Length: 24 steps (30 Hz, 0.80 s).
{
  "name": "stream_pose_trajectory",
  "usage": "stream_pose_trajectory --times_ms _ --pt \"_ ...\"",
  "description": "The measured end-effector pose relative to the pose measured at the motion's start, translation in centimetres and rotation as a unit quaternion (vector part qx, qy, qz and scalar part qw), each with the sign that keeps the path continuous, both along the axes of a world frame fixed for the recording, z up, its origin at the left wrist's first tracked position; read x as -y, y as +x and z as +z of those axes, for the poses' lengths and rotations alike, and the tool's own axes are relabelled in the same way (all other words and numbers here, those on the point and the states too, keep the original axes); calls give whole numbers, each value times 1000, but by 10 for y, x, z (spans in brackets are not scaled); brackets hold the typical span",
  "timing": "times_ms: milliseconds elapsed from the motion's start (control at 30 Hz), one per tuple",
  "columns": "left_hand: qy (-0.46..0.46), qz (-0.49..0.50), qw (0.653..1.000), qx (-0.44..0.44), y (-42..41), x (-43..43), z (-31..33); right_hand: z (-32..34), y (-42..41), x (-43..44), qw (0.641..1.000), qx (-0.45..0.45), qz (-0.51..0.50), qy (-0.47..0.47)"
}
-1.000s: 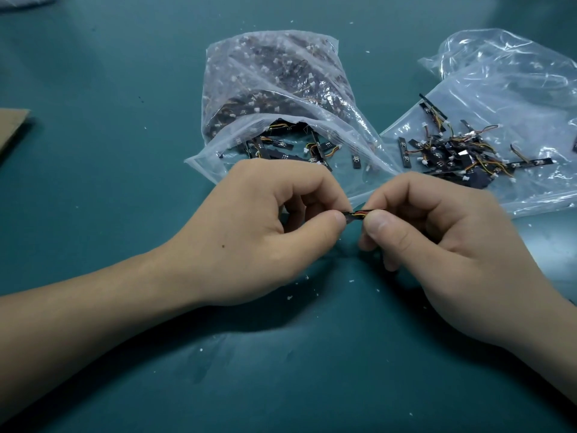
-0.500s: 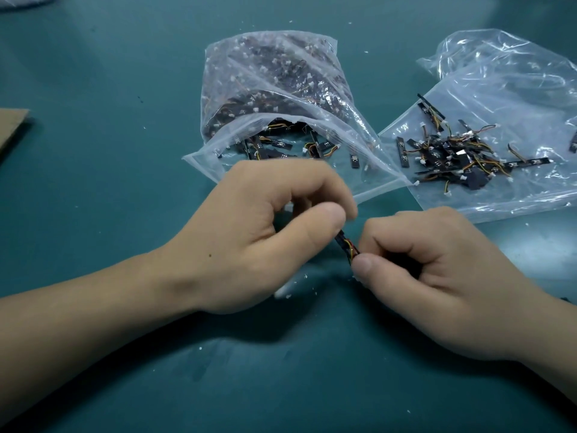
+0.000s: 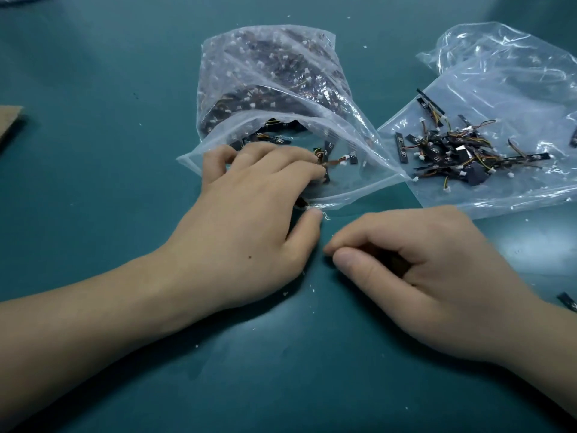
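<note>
- Head view, work in hand: small wired parts are being taken one at a time out of the full bag (image 3: 274,73), which lies on the green table (image 3: 93,73) with its mouth towards the person.
- Head view, left hand (image 3: 259,198): it lies flat in the bag mouth. The fingers are spread and lightly bent over the loose parts, and the thumb sits apart at the bag's near edge. A fingertip touches a wired part (image 3: 331,162). No pinch is visible.
- Head view, right hand (image 3: 437,267): it rests on the table just right of the left thumb. The fingers are curled and the thumb is pressed to the forefinger, pinching a dark piece (image 3: 396,262). Most of that piece is hidden, so its type cannot be confirmed.
- Head view, surroundings:
  - A flat bag (image 3: 499,98) lies to the right with a pile of parts (image 3: 452,151) on top of it.
  - One stray strip (image 3: 566,301) lies at the right edge of the view.
  - A cardboard corner (image 3: 9,120) shows at far left.
- Handling judgement:
  - The parts look very light: a stiff black strip with thin, limp leads ending in a small white plug.
  - The leads are likely to snag on neighbouring parts and drag them along.
  - The solder joints are probably the weak point.
- Recommended hold: pinch the rigid strip across its edges and lift slowly. Pull on the connector body, never on the wires.
</note>
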<state>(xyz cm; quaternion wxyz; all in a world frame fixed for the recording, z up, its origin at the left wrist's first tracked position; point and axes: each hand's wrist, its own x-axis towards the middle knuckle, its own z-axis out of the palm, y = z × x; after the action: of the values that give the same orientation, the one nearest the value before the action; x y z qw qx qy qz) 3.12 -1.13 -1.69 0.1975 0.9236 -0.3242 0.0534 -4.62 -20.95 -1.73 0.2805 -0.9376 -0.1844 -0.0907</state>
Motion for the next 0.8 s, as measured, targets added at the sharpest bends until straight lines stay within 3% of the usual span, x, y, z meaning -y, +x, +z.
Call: stream_pose_trajectory --times_ms 100,400,667,800 --pt "-65 5 998 11 0 0 1 3 1 1 998 -4 -17 64" --pt "-250 -2 968 15 5 -2 0 0 1 0 988 -33 -52 140" --pt "-309 -8 951 -24 11 -1 -3 0 1 0 986 -42 -65 148" --pt "-312 -32 949 11 -1 -5 -5 -2 2 0 961 -77 -76 253"
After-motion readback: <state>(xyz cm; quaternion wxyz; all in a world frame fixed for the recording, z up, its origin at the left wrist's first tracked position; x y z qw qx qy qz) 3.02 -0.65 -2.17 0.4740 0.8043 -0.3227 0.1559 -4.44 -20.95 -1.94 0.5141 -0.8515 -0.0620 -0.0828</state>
